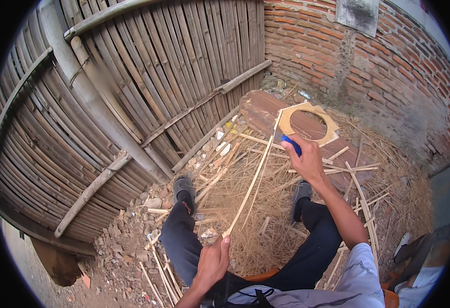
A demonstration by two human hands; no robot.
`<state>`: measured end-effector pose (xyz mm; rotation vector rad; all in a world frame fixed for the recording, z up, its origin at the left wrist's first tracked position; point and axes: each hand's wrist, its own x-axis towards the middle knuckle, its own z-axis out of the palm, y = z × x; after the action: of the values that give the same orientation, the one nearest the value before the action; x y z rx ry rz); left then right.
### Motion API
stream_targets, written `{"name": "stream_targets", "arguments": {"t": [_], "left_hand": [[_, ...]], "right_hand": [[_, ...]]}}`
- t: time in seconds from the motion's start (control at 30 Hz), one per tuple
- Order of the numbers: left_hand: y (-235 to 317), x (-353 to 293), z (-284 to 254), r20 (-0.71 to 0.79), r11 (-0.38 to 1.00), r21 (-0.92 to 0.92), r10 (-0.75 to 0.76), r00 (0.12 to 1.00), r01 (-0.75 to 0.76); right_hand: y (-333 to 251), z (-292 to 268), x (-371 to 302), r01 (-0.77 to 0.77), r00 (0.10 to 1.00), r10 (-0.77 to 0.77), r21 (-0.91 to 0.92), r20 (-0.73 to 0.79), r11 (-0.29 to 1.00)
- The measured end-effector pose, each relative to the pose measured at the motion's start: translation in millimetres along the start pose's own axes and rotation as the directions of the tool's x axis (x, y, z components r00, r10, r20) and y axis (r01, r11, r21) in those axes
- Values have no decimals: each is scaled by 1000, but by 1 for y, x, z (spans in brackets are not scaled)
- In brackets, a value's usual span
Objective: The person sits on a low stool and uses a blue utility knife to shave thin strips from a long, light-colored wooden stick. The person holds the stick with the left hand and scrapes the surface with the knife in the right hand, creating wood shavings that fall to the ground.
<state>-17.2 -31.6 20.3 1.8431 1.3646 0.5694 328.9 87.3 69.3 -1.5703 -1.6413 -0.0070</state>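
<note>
Pale sleeve, dark trousers

A weathered bamboo-slat wall, braced by a thick bamboo post and rougher wooden rails, meets a red brick wall at the far corner. Grey mortar smears the brickwork's lower part; a stained grey panel sits high on it. Straw-like shavings and stone rubble cover the earthen ground under diffuse daylight.
</note>
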Motion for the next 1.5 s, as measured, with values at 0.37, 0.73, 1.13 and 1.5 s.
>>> {"name": "stream_targets", "arguments": {"t": [0.37,0.73,1.13,1.5], "left_hand": [[-43,-2,-15,-74,992,60,-107,992,111],[-13,16,7,-55,992,-91,79,995,-83],[-1,21,3,48,980,-162,124,991,-115],[5,30,20,-117,977,-179,100,988,-120]], "right_hand": [[93,2,28,-317,942,318,20,-104,948],[-24,9,-16,-518,838,138,687,528,510],[-26,14,-24,-532,841,179,720,511,445],[-31,18,-34,-311,938,119,639,326,703]]}}
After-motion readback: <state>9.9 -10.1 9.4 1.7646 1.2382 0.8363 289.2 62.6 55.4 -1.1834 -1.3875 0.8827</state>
